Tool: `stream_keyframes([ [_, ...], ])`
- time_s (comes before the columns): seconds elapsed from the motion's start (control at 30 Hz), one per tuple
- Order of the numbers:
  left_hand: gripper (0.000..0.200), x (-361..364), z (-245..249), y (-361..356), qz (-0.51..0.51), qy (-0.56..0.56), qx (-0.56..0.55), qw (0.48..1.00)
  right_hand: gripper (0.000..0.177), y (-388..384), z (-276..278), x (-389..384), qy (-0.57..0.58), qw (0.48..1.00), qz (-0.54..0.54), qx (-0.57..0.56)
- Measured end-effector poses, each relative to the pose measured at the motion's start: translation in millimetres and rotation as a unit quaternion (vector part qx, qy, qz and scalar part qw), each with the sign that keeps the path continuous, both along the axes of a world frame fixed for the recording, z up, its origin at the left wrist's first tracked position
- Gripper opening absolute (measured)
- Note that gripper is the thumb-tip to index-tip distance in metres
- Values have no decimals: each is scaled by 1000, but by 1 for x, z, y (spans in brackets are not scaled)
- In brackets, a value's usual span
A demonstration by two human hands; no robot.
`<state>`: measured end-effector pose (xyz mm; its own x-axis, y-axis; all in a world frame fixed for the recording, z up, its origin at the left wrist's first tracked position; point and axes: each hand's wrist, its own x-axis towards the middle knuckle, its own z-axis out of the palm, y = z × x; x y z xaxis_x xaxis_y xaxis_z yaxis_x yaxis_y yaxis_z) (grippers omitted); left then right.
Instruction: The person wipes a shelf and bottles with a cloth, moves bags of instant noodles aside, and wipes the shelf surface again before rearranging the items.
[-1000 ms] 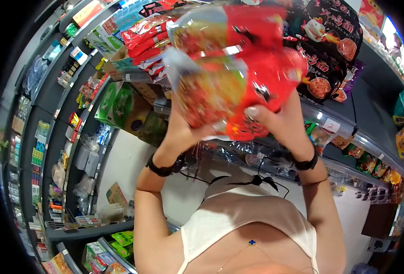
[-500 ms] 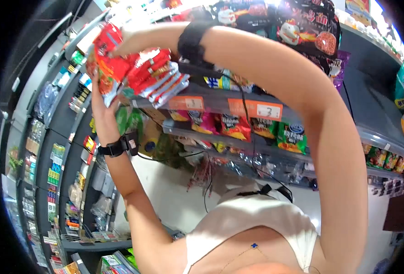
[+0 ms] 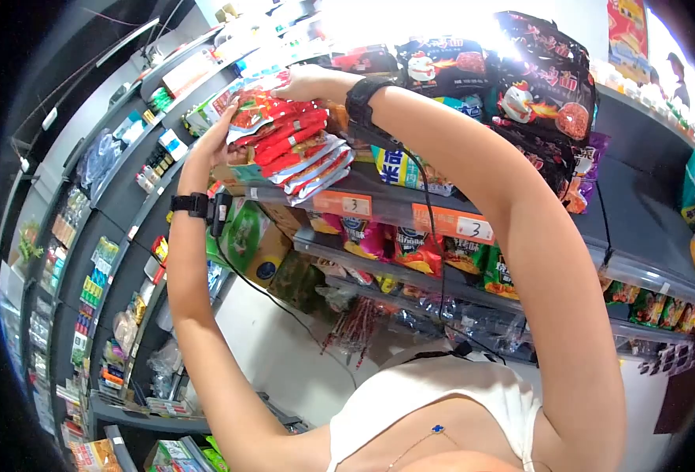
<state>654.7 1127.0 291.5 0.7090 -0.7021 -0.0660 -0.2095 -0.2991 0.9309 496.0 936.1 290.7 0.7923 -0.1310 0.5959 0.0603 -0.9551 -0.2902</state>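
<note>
A stack of red noodle packs (image 3: pixel 288 145) lies on a high shelf (image 3: pixel 395 206) at the upper middle. My left hand (image 3: pixel 214 135) presses against the stack's left side. My right hand (image 3: pixel 304 81) rests on top of the stack, fingers over the top pack. Both wrists carry black bands, and a cable runs down from each. Black noodle bags (image 3: pixel 540 94) stand on the same shelf to the right of my right arm.
Orange price tags (image 3: pixel 450 224) line the shelf edge. Lower shelves hold snack bags (image 3: pixel 410 244) and green cartons (image 3: pixel 245 236). An aisle shelf unit (image 3: pixel 104 259) with small goods runs down the left. The white floor (image 3: pixel 277 346) lies below.
Both hands carried the red packs from in front of the camera up and left onto the stack. My right arm now reaches across the view, and the hands sit on the stack.
</note>
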Motion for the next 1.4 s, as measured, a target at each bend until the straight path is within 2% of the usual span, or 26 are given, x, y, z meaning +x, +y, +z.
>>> stream_keyframes([
  [0.07, 71, 17, -5, -4, -14, -174, -4, 985, 38, -4, -9, -6, -83, 994, 37, -65],
  [0.13, 78, -15, -10, -10, -10, -253, -50, 966, 40, 3, -10, -16, -21, 1000, -7, 2],
  [0.17, 80, -38, 0, -13, -12, -166, -48, 985, 45, 5, -14, -12, -28, 998, -42, -39],
  [0.2, 79, 3, -3, -18, -38, -218, -15, 975, 44, 14, -10, -19, 2, 994, -95, -55],
  [0.27, 76, 58, -1, -26, -81, -251, 4, 965, 54, 13, -14, -19, 11, 986, -58, -156],
  [0.33, 79, 88, -2, -25, -51, -306, 20, 950, 64, 8, -21, -19, -6, 982, -10, -191],
  [0.4, 85, 85, 0, -23, 33, -363, 40, 931, 70, 2, -33, -17, -53, 973, 24, -223],
  [0.43, 79, 161, -10, -25, 16, -325, 1, 946, 70, 1, -36, -16, -80, 963, 24, -256],
  [0.5, 72, 123, -20, -29, -34, -210, -164, 963, 49, 2, -34, -15, -58, 972, 30, -224],
  [0.57, 67, 80, -21, -24, 53, -158, -146, 975, 37, -6, -38, 15, -128, 966, 12, -223],
  [0.6, 62, 66, -28, -25, 21, -105, -245, 964, 28, -2, -33, 6, -112, 969, -30, -218],
  [0.67, 58, 102, -41, -29, -18, 63, -308, 949, 26, -4, -35, 12, -138, 965, -59, -213],
  [0.77, 55, 86, -54, -40, 35, 83, -350, 932, 25, -4, -48, 34, -149, 961, -103, -210],
  [0.8, 55, 112, -58, -43, 27, 87, -350, 932, 26, -3, -53, 41, -154, 962, -117, -195],
  [0.9, 57, 113, -60, -48, 38, 79, -352, 932, 32, -7, -56, 48, -140, 964, -128, -185],
  [0.97, 57, 91, -55, -42, 33, 73, -349, 934, 43, -1, -55, 39, -121, 975, -121, -144],
  [1.03, 57, 53, -48, -34, 77, 37, -349, 933, 52, 11, -48, 5, -146, 969, -95, -178],
  [1.1, 57, 62, -54, -26, 71, 14, -347, 935, 60, 22, -58, -18, -208, 942, -88, -249],
  [1.13, 59, 66, -57, -22, 67, 2, -345, 936, 59, 33, -62, -38, -209, 935, -65, -280],
  [1.2, 57, 5, -50, -12, 86, -62, -308, 946, 56, 56, -67, -78, -191, 927, -26, -322],
  [1.23, 57, 1, -48, -13, 42, -63, -332, 940, 54, 66, -74, -91, -176, 928, -12, -329],
  [1.3, 59, -41, -53, -4, 15, -107, -340, 934, 41, 85, -90, -116, -234, 916, 23, -325],
  [1.33, 60, -67, -59, 4, -1, -261, -305, 916, 38, 93, -95, -132, -235, 913, 43, -331],
  [1.37, 61, -74, -59, 3, 30, -229, -314, 921, 34, 100, -101, -149, -237, 909, 64, -338],
  [1.4, 61, -80, -59, 6, 24, -248, -309, 918, 32, 107, -107, -164, -242, 914, 81, -316],
])
